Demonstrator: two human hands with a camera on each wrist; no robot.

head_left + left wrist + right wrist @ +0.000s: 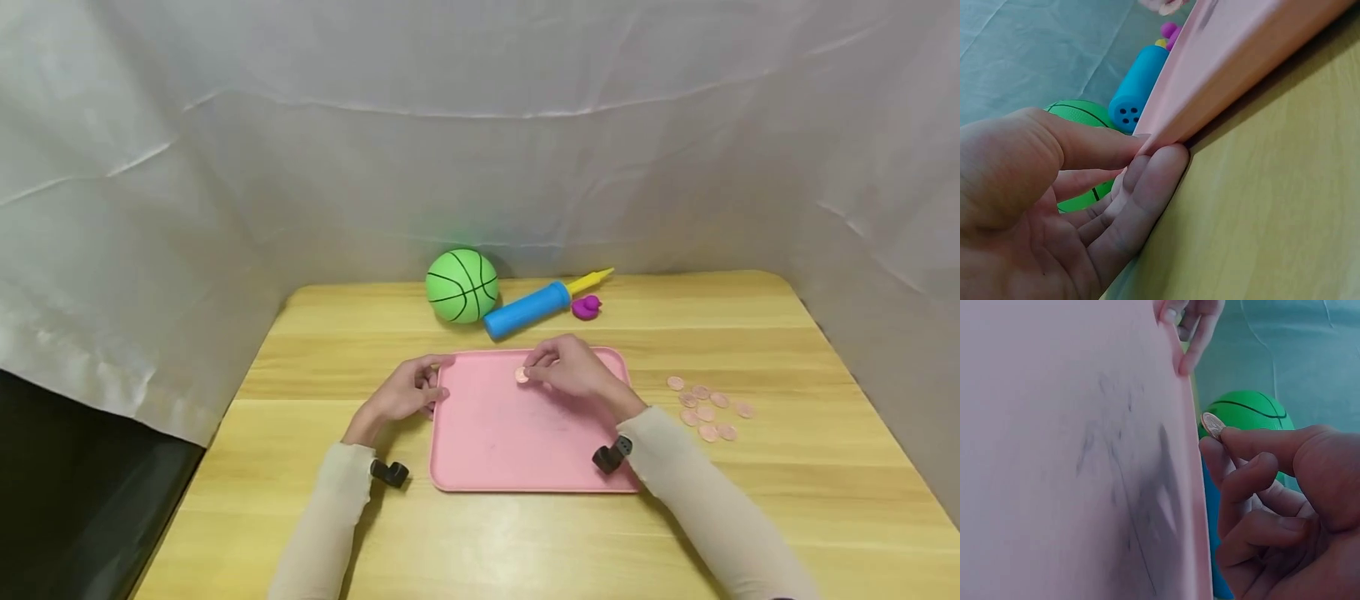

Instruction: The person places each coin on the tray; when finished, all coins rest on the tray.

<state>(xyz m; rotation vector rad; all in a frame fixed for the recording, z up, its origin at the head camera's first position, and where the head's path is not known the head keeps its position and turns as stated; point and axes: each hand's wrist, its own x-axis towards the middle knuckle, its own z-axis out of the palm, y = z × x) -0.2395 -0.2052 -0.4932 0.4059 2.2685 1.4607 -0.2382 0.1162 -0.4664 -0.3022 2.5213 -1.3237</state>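
A pink rectangular tray [495, 433] lies on the wooden table, with nothing resting on its visible surface. My left hand [405, 390] pinches the tray's left rim between thumb and fingers; the left wrist view shows the thumb on top and fingertips beneath the edge. Over the tray's upper right part, my right hand [570, 367] holds a copper-coloured coin [1212, 425] between thumb and index finger. The coin stands tilted, its face visible in the right wrist view. Several similar coins [708, 433] lie loosely grouped on the table to the right of the tray.
Behind the tray sit a green ball [462, 286] with black lines, a blue hand pump [528, 310] with a yellow nozzle, and a small purple rubber duck [587, 307]. Pale cloth [525, 167] hangs around the table's back and sides.
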